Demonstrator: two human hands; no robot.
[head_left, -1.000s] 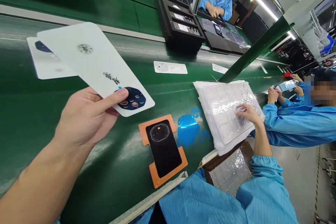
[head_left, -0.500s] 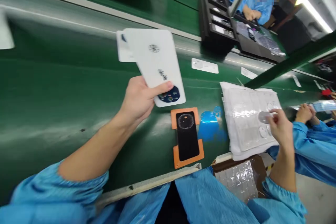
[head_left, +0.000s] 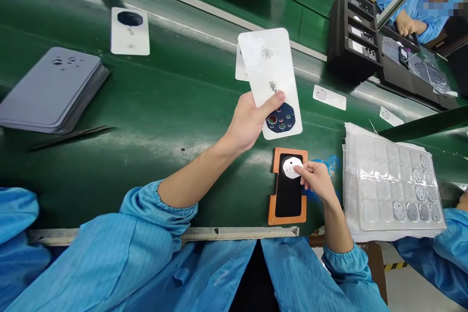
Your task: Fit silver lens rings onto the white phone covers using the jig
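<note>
My left hand [head_left: 252, 119] is closed on a white phone back panel [head_left: 272, 63] with a dark camera area, its thumb lying across the front. Another white card-like piece [head_left: 241, 66] shows partly behind that panel; whether it is held cannot be told. My right hand [head_left: 318, 179] pinches a silvery-white round camera plate [head_left: 291, 167] by its right edge. The plate lies over the ring mark at the upper end of the black bed of an orange fixture [head_left: 287, 221]. Blue film [head_left: 332, 162] is partly hidden behind my right hand.
A clear blister tray [head_left: 382, 168] with several round plates sits at right on white sheets. At left are a stack of grey panels [head_left: 51, 90], dark tweezers [head_left: 73, 137] and a white panel [head_left: 130, 41]. A black compartment box [head_left: 354, 34] stands at the back; co-workers sit nearby.
My right hand has moved left from the blister tray to the orange fixture, carrying the round plate. My left hand still holds the white panel. The view has shifted left.
</note>
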